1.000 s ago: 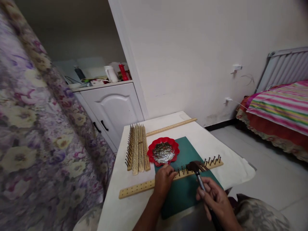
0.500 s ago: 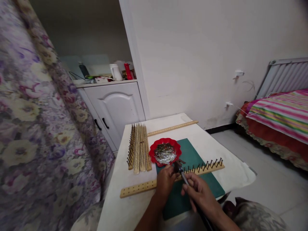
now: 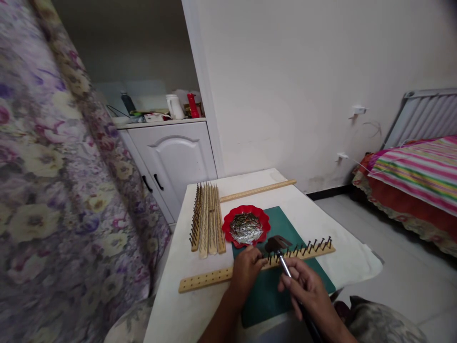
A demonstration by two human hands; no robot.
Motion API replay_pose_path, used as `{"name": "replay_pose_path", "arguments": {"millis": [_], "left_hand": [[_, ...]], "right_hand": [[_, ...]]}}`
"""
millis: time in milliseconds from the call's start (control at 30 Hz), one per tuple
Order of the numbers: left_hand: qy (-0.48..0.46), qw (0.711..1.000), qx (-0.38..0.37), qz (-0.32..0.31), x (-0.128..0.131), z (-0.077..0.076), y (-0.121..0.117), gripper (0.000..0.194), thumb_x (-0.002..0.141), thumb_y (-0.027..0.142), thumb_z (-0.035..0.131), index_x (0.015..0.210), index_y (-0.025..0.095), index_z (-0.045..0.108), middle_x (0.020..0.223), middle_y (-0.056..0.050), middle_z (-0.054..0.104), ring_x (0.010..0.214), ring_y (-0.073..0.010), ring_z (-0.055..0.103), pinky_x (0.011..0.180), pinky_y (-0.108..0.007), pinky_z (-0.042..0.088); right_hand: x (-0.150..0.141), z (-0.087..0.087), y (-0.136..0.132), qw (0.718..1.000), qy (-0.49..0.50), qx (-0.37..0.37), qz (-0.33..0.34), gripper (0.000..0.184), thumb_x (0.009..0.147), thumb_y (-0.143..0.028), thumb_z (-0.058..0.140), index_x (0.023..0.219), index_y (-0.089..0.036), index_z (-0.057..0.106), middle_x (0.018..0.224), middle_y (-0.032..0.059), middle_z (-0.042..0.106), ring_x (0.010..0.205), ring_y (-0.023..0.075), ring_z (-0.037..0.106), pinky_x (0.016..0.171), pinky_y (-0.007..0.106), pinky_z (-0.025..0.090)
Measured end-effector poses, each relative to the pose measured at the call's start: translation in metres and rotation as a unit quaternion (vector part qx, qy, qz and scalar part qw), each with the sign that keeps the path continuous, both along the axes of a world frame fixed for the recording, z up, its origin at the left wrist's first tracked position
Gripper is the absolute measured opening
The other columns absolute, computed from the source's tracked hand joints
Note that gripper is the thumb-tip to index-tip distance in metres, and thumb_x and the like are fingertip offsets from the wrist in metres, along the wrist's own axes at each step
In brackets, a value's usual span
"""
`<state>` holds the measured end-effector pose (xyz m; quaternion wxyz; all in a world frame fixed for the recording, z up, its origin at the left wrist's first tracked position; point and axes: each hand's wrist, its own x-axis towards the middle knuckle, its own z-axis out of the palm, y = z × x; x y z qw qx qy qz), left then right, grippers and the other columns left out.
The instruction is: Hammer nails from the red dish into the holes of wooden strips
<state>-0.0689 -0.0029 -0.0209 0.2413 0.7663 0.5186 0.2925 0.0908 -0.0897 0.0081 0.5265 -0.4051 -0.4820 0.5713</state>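
Note:
My right hand (image 3: 303, 286) is closed around the handle of a hammer (image 3: 283, 264). The hammer's dark head is raised over a wooden strip (image 3: 207, 280) with rows of holes, which lies across a green mat (image 3: 264, 300). Dark nails (image 3: 309, 247) stand in the strip's right part, several leaning. At the left end of that row, my left hand (image 3: 247, 269) rests on the strip, thumb and fingers pinched on a nail that they mostly hide. Just beyond it sits a red scalloped bowl (image 3: 263, 220) holding many loose nails (image 3: 246, 227).
Several nail-studded strips (image 3: 208, 224) lie side by side left of the bowl. Another wooden strip (image 3: 259, 190) lies along the far side of the white table (image 3: 171, 309). A floral curtain (image 3: 78, 200) hangs at left, a cabinet (image 3: 178, 162) stands behind, and a bed (image 3: 421, 166) is at right.
The hammer head has risen and moved right, away from my left fingertips. My right hand has shifted slightly right with it; my left hand stays at the strip.

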Motion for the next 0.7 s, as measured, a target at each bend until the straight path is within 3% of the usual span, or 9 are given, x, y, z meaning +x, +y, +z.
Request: {"name": "replay_pose_path", "arguments": {"millis": [200,400,533,700], "left_hand": [[-0.028,0.999,0.007,-0.028,-0.010,0.006,-0.005,0.013,0.074,0.022,0.057,0.083,0.019,0.065,0.071,0.000,0.055,0.068,-0.0136,0.052,0.062,-0.023,0.037],[-0.059,0.997,0.042,-0.003,-0.025,0.024,-0.004,0.016,0.080,0.027,0.051,0.078,0.019,0.065,0.072,-0.001,0.059,0.066,-0.0133,0.053,0.060,-0.022,0.037],[-0.029,0.996,0.084,0.020,-0.030,0.038,0.021,0.020,0.084,0.027,0.047,0.080,0.018,0.064,0.076,-0.001,0.061,0.069,-0.0142,0.054,0.063,-0.023,0.039],[0.094,0.990,0.101,0.007,-0.017,0.047,0.072,0.020,0.082,0.018,0.044,0.085,0.017,0.064,0.088,-0.004,0.061,0.084,-0.0159,0.055,0.076,-0.026,0.039]], "right_hand": [[0.017,-0.025,-0.007,0.997,0.043,0.014,-0.063,0.032,0.079,-0.045,0.061,0.098,-0.021,0.050,0.065,-0.0033,0.063,0.022,0.0012,0.039,0.025,0.012,0.023],[0.019,-0.033,-0.008,0.995,0.061,0.026,-0.080,0.031,0.080,-0.044,0.061,0.098,-0.021,0.050,0.063,-0.0033,0.063,0.021,0.0002,0.039,0.025,0.010,0.023],[0.018,-0.032,-0.008,0.995,0.065,0.030,-0.073,0.030,0.080,-0.045,0.060,0.097,-0.022,0.050,0.062,-0.0031,0.064,0.020,0.0005,0.040,0.024,0.010,0.023],[0.016,-0.031,-0.009,0.995,0.061,0.023,-0.080,0.032,0.079,-0.045,0.061,0.099,-0.022,0.050,0.063,-0.0031,0.063,0.021,-0.0005,0.039,0.025,0.009,0.023]]}}
